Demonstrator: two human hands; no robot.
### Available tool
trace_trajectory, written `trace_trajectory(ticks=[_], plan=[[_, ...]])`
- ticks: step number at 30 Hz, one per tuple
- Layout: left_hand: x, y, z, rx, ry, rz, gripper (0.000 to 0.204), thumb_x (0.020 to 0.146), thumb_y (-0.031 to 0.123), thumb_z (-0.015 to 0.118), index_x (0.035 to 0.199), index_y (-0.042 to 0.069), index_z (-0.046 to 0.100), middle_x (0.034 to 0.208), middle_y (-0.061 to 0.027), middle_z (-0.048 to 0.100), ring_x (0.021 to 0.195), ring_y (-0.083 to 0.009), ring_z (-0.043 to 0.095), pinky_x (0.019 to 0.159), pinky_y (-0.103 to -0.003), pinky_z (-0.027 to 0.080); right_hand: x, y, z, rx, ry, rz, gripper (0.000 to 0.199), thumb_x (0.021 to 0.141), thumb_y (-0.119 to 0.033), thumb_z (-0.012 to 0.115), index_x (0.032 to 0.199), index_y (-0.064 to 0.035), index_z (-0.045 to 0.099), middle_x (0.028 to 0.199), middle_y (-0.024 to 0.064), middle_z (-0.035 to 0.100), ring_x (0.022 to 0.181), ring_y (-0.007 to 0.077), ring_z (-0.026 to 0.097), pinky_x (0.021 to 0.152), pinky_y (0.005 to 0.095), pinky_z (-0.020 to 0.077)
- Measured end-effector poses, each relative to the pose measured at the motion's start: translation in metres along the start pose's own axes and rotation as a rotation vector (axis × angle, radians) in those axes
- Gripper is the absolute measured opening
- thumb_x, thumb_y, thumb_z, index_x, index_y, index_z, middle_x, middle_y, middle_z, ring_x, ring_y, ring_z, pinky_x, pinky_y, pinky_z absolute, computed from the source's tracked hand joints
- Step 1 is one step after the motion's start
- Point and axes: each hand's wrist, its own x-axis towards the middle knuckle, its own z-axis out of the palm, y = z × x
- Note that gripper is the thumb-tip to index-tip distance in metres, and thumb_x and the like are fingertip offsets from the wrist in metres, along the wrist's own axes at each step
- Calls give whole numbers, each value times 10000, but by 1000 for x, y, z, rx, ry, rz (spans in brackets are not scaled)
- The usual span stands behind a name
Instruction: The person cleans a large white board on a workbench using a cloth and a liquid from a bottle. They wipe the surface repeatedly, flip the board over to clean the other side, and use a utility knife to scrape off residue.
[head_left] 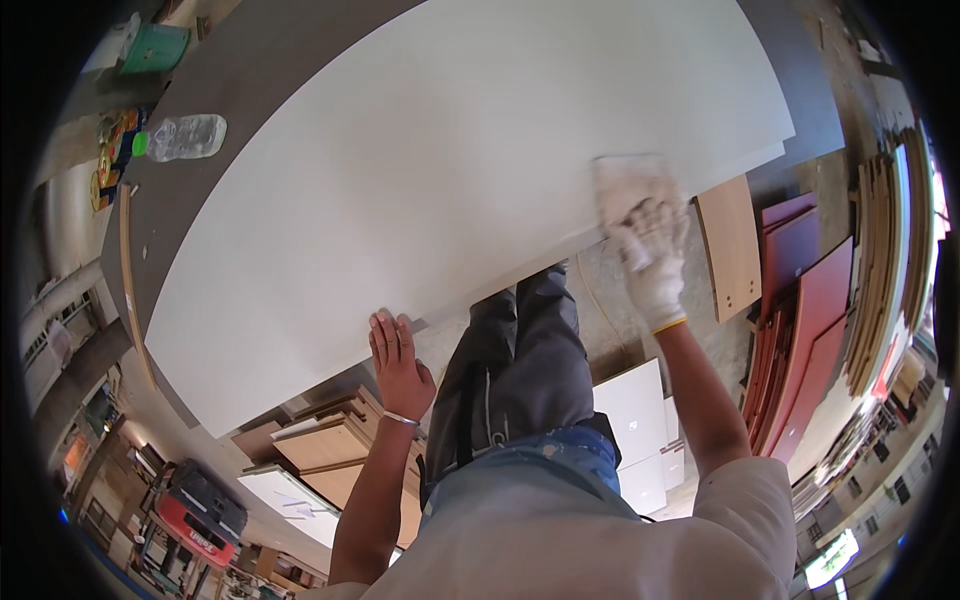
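Blurry gloved right hand (655, 245)

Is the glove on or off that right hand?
On: the white glove covers the right hand, and its yellow edge sits at the wrist. The left hand is bare, with skin showing.

Soft, diffuse light washes over a white panel (450, 130), while a bright patch (832, 560) glares, blown out, well beyond its near right corner. Motion blurs a gloved right hand (655, 240) and the pad (628, 180) at the panel's near edge; the bare left hand (397, 358) appears sharper. Fisheye distortion warps the surroundings toward a black rim.
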Motion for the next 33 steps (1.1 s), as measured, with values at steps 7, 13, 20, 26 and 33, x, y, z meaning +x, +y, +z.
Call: trace_trajectory(ticks=[7, 13, 20, 26, 33], plan=[[-15, -1, 9, -6, -13, -69, 848, 809, 13, 583, 1599, 10, 275, 1699, -192, 192, 1575, -379, 167, 1271, -579, 97, 4, -70, 26, 328, 55, 82, 473, 932, -267, 651, 1389, -145, 625, 1528, 146, 523, 1504, 350, 350, 1269, 560, 89], [-70, 20, 6, -190, 6, -337, 498, 803, 43, 591, 1295, -29, 607, 1342, -255, 622, 1321, -412, 534, 1211, -580, 270, -63, -314, 63, 508, -262, -527, 432, 860, -285, 663, 1268, -145, 701, 1412, 43, 626, 1406, 238, 487, 1217, 542, 270], [-163, -53, 23, -209, 76, -563, 343, 848, 60, 609, 1182, 27, 680, 1154, -194, 705, 1142, -371, 641, 1117, -551, 397, -62, -311, 60, 579, -135, -625, 405, 868, -235, 625, 1241, -108, 719, 1373, 50, 657, 1338, 232, 554, 1189, 508, 333], [-104, -32, 3, -146, 123, -392, 442, 838, 28, 588, 1278, 16, 623, 1273, -189, 668, 1253, -366, 588, 1149, -549, 361, -2, -119, 0, 43, 33, -298, 417, 903, -260, 626, 1307, -171, 679, 1450, 100, 600, 1464, 334, 417, 1256, 543, 183], [8, -3, -12, -122, 155, -198, 725, 792, 7, 583, 1502, 9, 436, 1598, -247, 380, 1492, -455, 318, 1213, -543, 283, 101, 42, -38, -190, -102, 320, 672, 928, -220, 606, 1564, -294, 403, 1654, 112, 356, 1566, 379, 192, 1281, 538, 45]])
